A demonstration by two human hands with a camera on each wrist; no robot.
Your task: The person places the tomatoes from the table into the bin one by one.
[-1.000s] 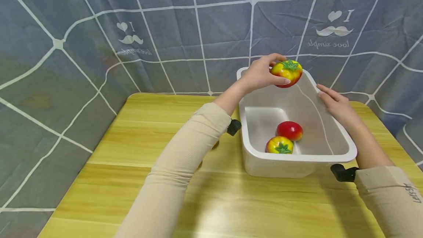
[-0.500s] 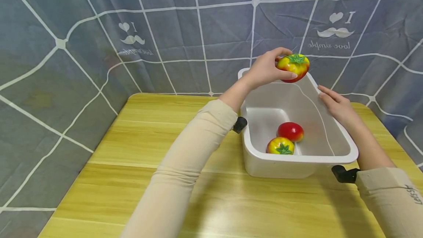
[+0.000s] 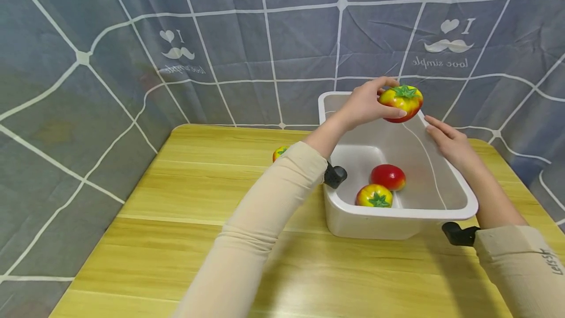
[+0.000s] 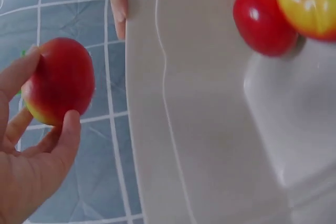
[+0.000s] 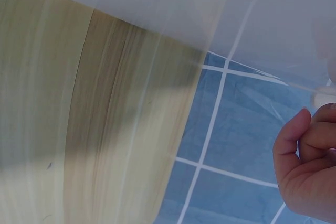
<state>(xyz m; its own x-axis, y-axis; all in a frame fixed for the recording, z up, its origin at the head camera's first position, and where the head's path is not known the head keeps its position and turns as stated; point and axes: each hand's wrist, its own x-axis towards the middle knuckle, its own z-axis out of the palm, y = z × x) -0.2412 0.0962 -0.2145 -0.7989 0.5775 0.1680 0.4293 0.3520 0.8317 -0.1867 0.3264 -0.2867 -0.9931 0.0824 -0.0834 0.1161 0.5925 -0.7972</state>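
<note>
Shifted right and slightly lower than half a second ago: the held tomato [image 3: 407, 104] in my left hand [image 3: 367, 104].

Nearest me, a yellow-and-red tomato [image 3: 370, 195] with a green calyx lies by the near wall of the white plastic bin [image 3: 399, 213], a redder fruit [image 3: 387, 176] just behind it. Past my left sleeve [image 3: 256, 229] another yellow-red fruit [image 3: 279, 152] peeps out on the wooden counter [image 3: 207, 195], mostly hidden. My right hand [image 3: 451, 145] rests at the bin's right rim; whether its fingers hook the edge I cannot tell. Farther off, my left fingers and thumb curl round the held tomato, spread just its width, calyx up, near the far right of the rim. Carrying it well, I judge, means an even pinch, clearing the rim without a knock, and bracing the bin gently. Beyond hangs the grey-blue curtain [image 3: 225, 58].
</note>
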